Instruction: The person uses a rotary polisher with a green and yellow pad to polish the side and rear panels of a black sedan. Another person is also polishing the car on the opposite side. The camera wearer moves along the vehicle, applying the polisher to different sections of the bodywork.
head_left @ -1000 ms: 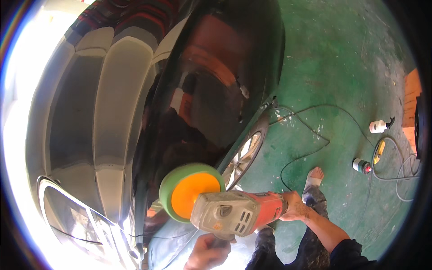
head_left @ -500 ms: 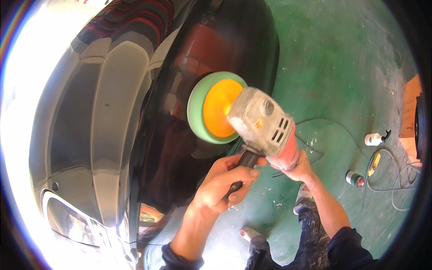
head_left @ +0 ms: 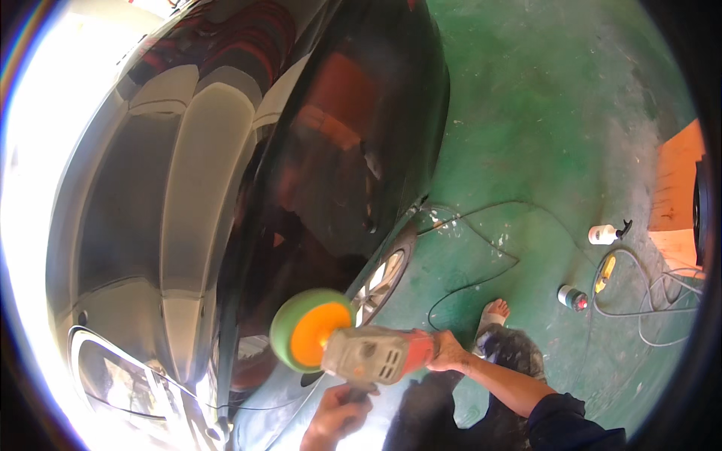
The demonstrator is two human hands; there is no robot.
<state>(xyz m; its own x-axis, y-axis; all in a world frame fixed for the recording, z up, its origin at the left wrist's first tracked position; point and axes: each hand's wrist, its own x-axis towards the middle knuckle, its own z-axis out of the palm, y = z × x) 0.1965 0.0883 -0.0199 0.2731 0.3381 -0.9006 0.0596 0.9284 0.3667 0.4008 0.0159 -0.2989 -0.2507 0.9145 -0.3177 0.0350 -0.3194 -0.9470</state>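
Red and grey, the polisher [head_left: 368, 355] sits at the lower centre of the frame, its green-and-orange pad [head_left: 286, 329] by the side of the black car [head_left: 361, 150]. The left hand [head_left: 338, 415] is clamped around the side handle [head_left: 358, 391]; the right hand [head_left: 449, 351] grips the red rear end. At right, a spray bottle [head_left: 602, 234] and a red-capped bottle [head_left: 570, 296] lie on the green floor [head_left: 526, 135].

We're watching a car workshop here! A black car [head_left: 331, 203] is gleaming, a polisher [head_left: 368, 353] is showing, bottles [head_left: 602, 234] and cable [head_left: 519, 201] are littering the scuffed green floor [head_left: 526, 113].
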